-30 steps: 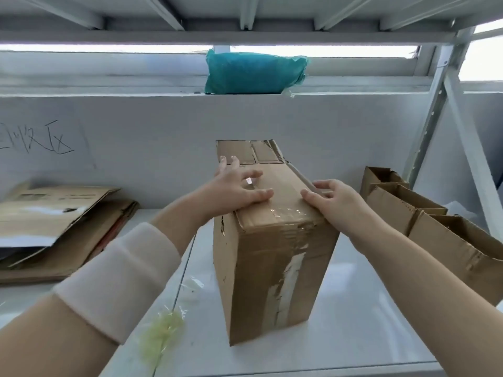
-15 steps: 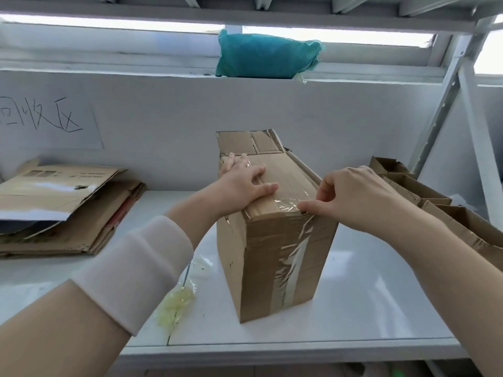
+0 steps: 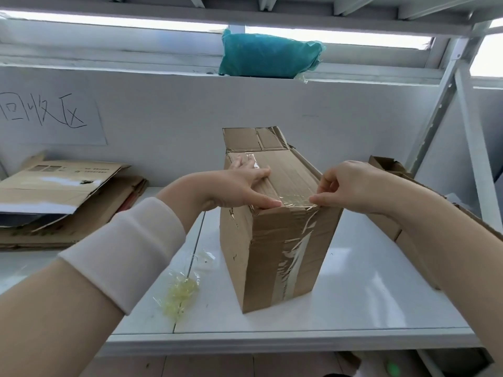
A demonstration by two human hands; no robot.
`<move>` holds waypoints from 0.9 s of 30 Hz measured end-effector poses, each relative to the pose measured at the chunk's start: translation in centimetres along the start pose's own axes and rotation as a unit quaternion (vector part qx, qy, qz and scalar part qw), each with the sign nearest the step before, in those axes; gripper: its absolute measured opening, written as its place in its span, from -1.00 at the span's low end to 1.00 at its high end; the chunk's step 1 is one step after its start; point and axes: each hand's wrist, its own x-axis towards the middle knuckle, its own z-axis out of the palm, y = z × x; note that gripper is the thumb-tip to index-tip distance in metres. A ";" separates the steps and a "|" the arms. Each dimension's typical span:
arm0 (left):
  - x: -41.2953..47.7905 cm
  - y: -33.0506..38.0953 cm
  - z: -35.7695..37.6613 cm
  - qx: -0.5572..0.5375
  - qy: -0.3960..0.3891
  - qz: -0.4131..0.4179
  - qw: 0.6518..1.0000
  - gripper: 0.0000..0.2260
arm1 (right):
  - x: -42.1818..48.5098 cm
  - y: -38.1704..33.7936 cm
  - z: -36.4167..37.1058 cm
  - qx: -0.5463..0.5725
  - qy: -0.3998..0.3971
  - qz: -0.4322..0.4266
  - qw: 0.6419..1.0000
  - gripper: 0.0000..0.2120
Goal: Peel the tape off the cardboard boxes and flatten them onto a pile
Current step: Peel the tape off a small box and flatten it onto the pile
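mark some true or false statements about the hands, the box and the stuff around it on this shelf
1. The right hand pinches the clear tape at the near top edge of the cardboard box. True.
2. The left hand is lifted clear of the box. False: it rests flat on the box's top, fingers straight.
3. A teal bag sits high up behind the box. True.
4. The pile of flattened cardboard lies to the right of the box. False: it lies to the left; open boxes stand on the right.
5. A wad of peeled tape lies on the shelf, left of the box. True.
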 end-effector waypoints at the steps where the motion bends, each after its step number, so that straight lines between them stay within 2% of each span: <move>1: 0.0 0.1 0.0 0.004 -0.004 -0.003 1.000 -0.22 | 0.1 0.0 0.0 -0.004 0.001 0.002 1.000 -0.79; 5: 0.1 0.4 -0.1 0.018 -0.006 -0.009 1.000 -0.23 | 0.4 -0.6 0.1 -0.074 0.019 0.003 0.997 -0.60; 9: -0.1 0.0 0.0 0.010 -0.002 -0.004 1.000 -0.21 | 1.1 -0.8 0.6 0.027 0.014 -0.056 0.998 -0.82; 13: -0.3 -0.1 0.1 0.010 0.000 -0.004 1.000 -0.22 | 1.8 0.0 0.7 0.060 -0.009 -0.104 0.993 -0.85; 17: -0.4 -0.1 0.3 -0.003 0.003 0.000 1.000 -0.24 | 2.4 0.2 1.3 0.126 0.004 -0.115 0.985 -0.94; 20: -0.5 -0.2 0.3 -0.005 0.004 -0.002 1.000 -0.24 | 2.8 -0.1 1.7 0.121 0.018 -0.109 0.986 -0.94; 27: -0.4 -0.3 0.5 -0.011 0.006 -0.001 1.000 -0.24 | 3.3 -0.5 1.8 0.075 -0.005 -0.101 0.992 -0.92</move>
